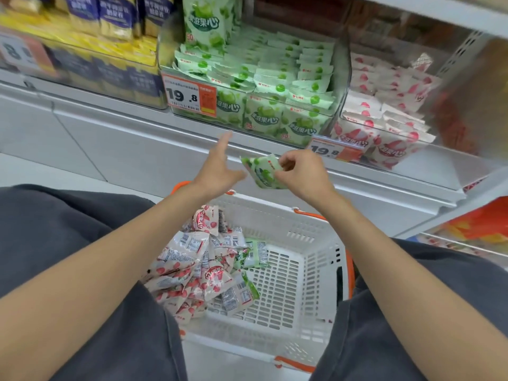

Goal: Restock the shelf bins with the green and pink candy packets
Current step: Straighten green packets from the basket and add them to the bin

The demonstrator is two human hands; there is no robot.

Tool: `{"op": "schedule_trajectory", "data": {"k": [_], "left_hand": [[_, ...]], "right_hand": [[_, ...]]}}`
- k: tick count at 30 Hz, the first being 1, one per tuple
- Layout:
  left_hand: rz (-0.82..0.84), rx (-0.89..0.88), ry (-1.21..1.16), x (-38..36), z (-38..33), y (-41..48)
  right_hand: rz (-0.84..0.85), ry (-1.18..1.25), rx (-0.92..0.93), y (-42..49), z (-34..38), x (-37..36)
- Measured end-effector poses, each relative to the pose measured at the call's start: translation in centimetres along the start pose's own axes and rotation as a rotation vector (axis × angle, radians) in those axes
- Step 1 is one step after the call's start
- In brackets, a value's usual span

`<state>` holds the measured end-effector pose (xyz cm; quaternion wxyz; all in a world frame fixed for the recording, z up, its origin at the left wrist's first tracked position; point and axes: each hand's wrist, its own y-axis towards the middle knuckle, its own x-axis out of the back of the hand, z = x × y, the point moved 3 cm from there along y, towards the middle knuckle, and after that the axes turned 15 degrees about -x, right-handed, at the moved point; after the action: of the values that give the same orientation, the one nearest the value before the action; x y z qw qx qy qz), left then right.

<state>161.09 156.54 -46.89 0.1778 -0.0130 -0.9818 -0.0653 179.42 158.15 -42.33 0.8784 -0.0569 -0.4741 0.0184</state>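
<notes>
The right hand (302,174) holds a green packet (264,173) pinched between thumb and curled fingers, the grip closed on the packet's right-hand edge so that the pouch juts leftward out of it, towards the left hand (217,169). That hand is open and holds nothing, fingers loosely spread and the forefinger pointing up, just beside the packet's free end but apparently not touching it. The relation that matters is upward and forward: the green bin (342,78) sits on the shelf straight above the packet, nearer the right hand than the pink bin (365,121), which lies up and off to the right. The packet's long axis runs on a slant from upper left to lower right, while the packets stacked in the bin lie flat in rows, so I judge it needs levelling before it is laid on top. The pouch is thin, glossy film, soft and pillow-shaped with crimped ends, likely to crumple instead of sliding. The bins are clear, rigid plastic with rounded corners, and an orange price tag (189,96) is clipped to the green one. Below, between the knees, a white slotted basket (275,204) with orange handles holds a loose heap of pink packets (187,270) and a few green ones.
</notes>
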Motion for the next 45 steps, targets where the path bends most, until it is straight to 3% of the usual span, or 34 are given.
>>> {"op": "schedule_trajectory", "data": {"k": [3, 7, 9, 11, 19, 22, 24, 27, 29, 36, 40, 45], "left_hand": [[0.225, -0.122, -0.006, -1.2, -0.9, -0.3], [0.01, -0.11, -0.165, -0.6, -1.5, 0.1], [-0.074, -0.084, -0.227, 0.1, -1.7, 0.5], [-0.098, -0.073, -0.277, 0.4, -1.9, 1.0], [-0.506, -0.329, 0.02, 8.5, -8.6, 6.8], [-0.584, -0.401, 0.114, 12.3, -9.5, 10.0], [-0.593, -0.398, 0.203, 14.3, -8.9, 12.0], [-0.548, -0.285, 0.627, 15.3, -7.6, 14.1], [-0.501, -0.255, 0.771, 15.3, -6.4, 14.9], [-0.526, -0.303, 0.849, 15.4, -3.7, 15.9], [-0.513, -0.292, 0.843, 15.3, -4.0, 16.0], [-0.475, -0.274, 0.829, 15.4, -4.4, 16.0]], "right_hand": [[0.143, -0.053, 0.11, -0.4, 1.6, 1.0], [0.165, 0.449, -0.065, 0.8, 1.1, 1.2], [0.241, 0.586, -0.207, 1.0, 0.4, 0.2], [0.285, 0.643, -0.224, 0.6, 0.6, -0.7], [0.04, 0.624, 0.064, 4.3, 11.4, 4.0], [-0.057, 0.564, 0.12, 7.5, 16.5, 4.4], [-0.105, 0.519, 0.118, 9.9, 19.0, 3.5], [-0.161, 0.421, 0.041, 12.8, 20.5, 1.7], [-0.184, 0.347, -0.037, 14.4, 20.8, 0.4], [-0.171, 0.28, -0.015, 15.5, 21.8, -1.8], [-0.227, 0.442, -0.022, 14.9, 21.5, -1.9], [-0.172, 0.512, -0.081, 14.3, 22.0, -1.7]]}}
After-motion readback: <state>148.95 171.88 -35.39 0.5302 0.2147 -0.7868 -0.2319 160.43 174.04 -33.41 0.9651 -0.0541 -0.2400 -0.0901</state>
